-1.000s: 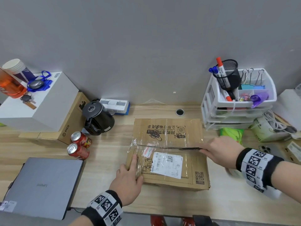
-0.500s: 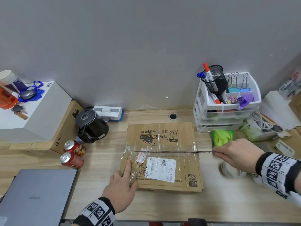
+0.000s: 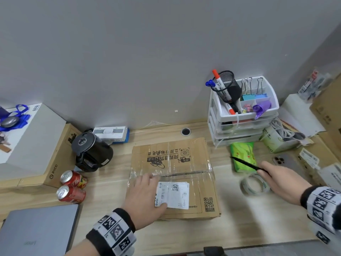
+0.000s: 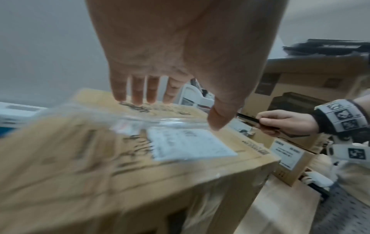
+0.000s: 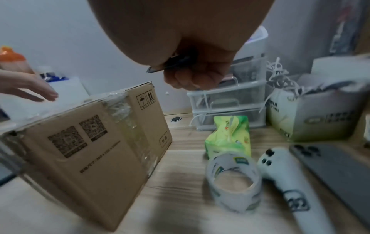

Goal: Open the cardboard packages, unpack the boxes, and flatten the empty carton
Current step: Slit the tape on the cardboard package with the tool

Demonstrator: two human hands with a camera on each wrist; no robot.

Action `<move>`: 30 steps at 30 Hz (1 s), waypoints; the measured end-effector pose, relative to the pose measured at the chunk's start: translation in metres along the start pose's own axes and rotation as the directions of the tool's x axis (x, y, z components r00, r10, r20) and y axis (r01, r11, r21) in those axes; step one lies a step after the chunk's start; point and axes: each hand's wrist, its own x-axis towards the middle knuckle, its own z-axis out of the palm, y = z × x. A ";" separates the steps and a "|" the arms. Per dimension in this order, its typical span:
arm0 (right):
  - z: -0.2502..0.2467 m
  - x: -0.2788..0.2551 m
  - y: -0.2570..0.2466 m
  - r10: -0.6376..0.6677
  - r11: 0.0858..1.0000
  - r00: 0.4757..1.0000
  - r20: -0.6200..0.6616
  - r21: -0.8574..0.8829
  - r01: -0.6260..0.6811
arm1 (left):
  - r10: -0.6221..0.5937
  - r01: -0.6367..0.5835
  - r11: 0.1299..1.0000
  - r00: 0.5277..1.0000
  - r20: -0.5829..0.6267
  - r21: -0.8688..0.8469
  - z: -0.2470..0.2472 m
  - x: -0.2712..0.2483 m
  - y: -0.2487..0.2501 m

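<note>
A taped cardboard box (image 3: pixel 193 157) with a white shipping label (image 3: pixel 175 195) stands mid-desk; clear tape runs along its top seam. My left hand (image 3: pixel 145 189) lies over the top left of the box, fingers straight and reaching to the seam, thumb by the label. The left wrist view, blurred, shows the same straight fingers (image 4: pixel 136 93) at the box (image 4: pixel 140 158) top. My right hand (image 3: pixel 267 172) is off to the right of the box, above a tape roll (image 3: pixel 255 185), gripping a thin black cutting tool (image 3: pixel 243 163) that points back toward the box. In the right wrist view its fist (image 5: pixel 192 74) is closed round the tool.
A green tissue pack (image 3: pixel 243 154), a phone (image 3: pixel 284 161), a white controller (image 5: pixel 290 182) and a white drawer organiser (image 3: pixel 241 126) crowd the right. On the left are a black kettle (image 3: pixel 92 152), two red cans (image 3: pixel 72 187), a laptop (image 3: pixel 36 230) and stacked boxes (image 3: pixel 36 141).
My right hand has drawn the black tool out of the seam and away to the right. My left hand has moved from the box's left edge onto its top.
</note>
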 end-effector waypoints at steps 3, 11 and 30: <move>0.022 0.002 0.001 0.055 0.989 0.998 -0.001 0.138 -0.055 | 0.187 -0.184 0.982 0.978 0.092 -0.041 -0.009 0.030 0.033; 0.041 0.002 -0.016 0.030 0.964 1.000 -0.007 0.266 -0.027 | 0.323 -0.385 0.881 0.914 0.246 0.275 0.008 0.067 0.061; 0.051 0.000 -0.007 0.013 0.944 1.000 -0.011 0.329 -0.009 | 0.220 -0.300 0.926 0.921 0.321 0.227 -0.002 0.074 0.085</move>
